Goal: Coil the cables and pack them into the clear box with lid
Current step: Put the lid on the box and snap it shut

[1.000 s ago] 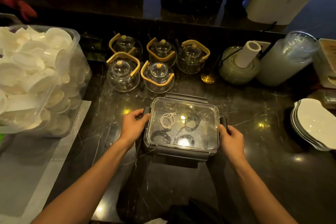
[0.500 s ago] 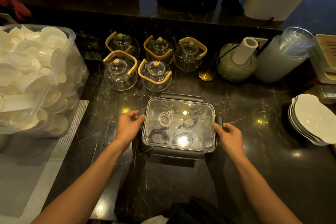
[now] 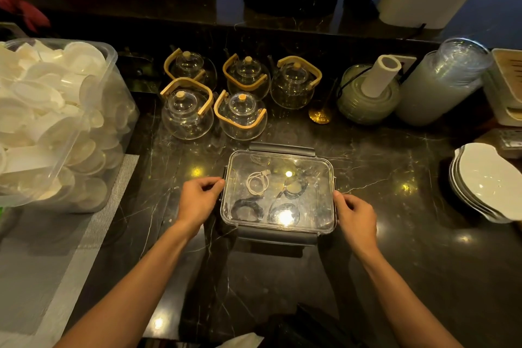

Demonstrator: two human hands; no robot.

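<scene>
1. Clear box (image 3: 278, 192) sits centre frame on the dark tabletop (image 3: 395, 248), lid (image 3: 310, 175) on; coiled cables inside: white one (image 3: 255, 182) upper left, dark ones (image 3: 247, 207) lower left and at right.
2. Left hand (image 3: 197, 202) at the box's left edge, fingers curled on the side latch (image 3: 225, 175). Right hand (image 3: 354, 213) mirrors it at the right edge, fingers curled against the right latch.
3. My read: both grips are clamping side latches down to seal the lid. Near latch (image 3: 276, 236) and far latch (image 3: 282, 147) look unfastened, flaps sticking out.
4. Versus half a second ago: hands in roughly the same spots, box unmoved; the side flaps look folded closer to the walls.
5. Glass teapots (image 3: 214, 96) sit well apart, upper centre.
</scene>
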